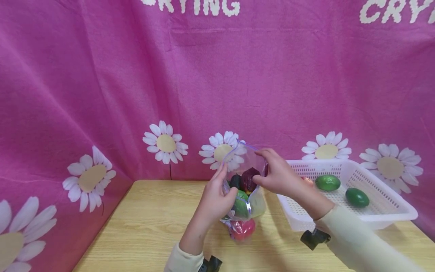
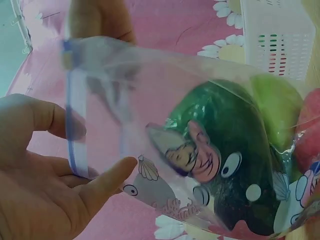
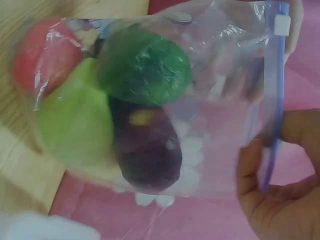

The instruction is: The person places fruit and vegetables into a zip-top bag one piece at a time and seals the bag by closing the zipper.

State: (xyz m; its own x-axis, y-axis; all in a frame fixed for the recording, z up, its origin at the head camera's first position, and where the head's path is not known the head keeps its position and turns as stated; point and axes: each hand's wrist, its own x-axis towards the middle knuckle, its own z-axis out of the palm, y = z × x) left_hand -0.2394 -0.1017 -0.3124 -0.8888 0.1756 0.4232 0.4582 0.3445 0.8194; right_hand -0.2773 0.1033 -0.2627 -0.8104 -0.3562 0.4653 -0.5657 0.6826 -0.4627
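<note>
A clear zip bag (image 1: pixel 256 202) with a blue-edged mouth hangs between both hands over the table. My left hand (image 1: pixel 215 198) grips its left edge, thumb in front; in the left wrist view the fingers lie behind the blue strip (image 2: pixel 77 130). My right hand (image 1: pixel 278 173) pinches the right side of the mouth, as the right wrist view also shows at the strip (image 3: pixel 274 125). Inside lie a dark purple fruit (image 3: pixel 147 155), a green one (image 3: pixel 145 65), a yellow-green one (image 3: pixel 75 120) and a red one (image 3: pixel 47 55) at the bottom.
On the right of the wooden table (image 1: pixel 146 223) stands a white perforated basket (image 1: pixel 384 217). It holds two green fruits (image 1: pixel 327 183) (image 1: pixel 357 197) and a reddish one (image 1: pixel 307 181), partly behind my right forearm. A pink flowered cloth (image 1: pixel 210 75) hangs behind.
</note>
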